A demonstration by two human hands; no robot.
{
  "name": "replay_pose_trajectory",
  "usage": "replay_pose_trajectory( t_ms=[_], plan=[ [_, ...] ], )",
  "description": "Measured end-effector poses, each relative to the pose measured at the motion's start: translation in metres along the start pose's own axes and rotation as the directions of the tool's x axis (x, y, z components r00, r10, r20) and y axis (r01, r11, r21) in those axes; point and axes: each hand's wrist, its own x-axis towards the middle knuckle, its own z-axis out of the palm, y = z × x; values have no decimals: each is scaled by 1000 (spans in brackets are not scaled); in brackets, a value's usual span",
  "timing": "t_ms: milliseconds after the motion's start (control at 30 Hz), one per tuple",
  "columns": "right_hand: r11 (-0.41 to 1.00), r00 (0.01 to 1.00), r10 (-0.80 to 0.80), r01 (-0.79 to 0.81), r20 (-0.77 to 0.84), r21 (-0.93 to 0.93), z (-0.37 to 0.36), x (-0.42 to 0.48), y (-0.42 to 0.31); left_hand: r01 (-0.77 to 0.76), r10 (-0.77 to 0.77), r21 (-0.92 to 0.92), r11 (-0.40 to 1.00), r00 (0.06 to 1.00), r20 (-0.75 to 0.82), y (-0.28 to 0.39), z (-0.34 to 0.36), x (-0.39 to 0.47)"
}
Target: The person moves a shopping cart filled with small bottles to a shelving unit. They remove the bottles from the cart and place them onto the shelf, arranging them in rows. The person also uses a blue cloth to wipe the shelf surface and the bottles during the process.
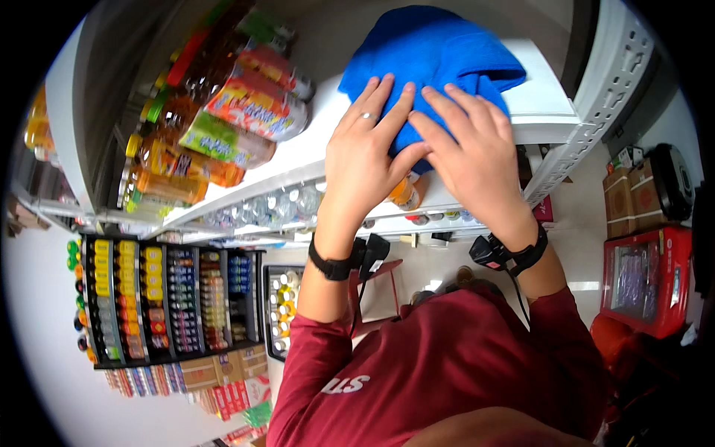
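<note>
A blue cloth (424, 50) lies rumpled over the white shelf board (533, 78), and its near part drapes past the front edge. Palm down, my left hand (363, 139) rests on the near left of the cloth with its fingers spread. My right hand (475, 139) lies flat on the near right of it, fingers also apart. The thumb and forefinger of the two hands come close together in the middle. Neither hand is closed around anything. What lies under the cloth is hidden.
Left on the same shelf stand shrink-wrapped drink packs (257, 106) and bottles of orange drink (184, 159). An orange-labelled bottle (405, 193) and clear bottles (268, 207) are on the shelf below. A perforated metal upright (609, 100) bounds the right. Beyond are cardboard boxes (631, 195) and a red case (673, 279).
</note>
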Motion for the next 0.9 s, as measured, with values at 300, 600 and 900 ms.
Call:
replay_pose_trajectory(
  t_ms=[300, 600, 900],
  plan=[
    [988, 981, -154, 155, 115, -4, -16, 9, 3, -75, 73, 5, 997, 943, -326, -3, 8, -16],
    [715, 898, -396, 171, 192, 678, -42, -25, -55, -88, 78, -109, 990, 992, -94, 37, -90, -133],
    [485, 720, -384, -375, 578, 790, 52, -103, -112, 483, -451, -198, 853, 873, 186, 43, -79, -246]
  ],
)
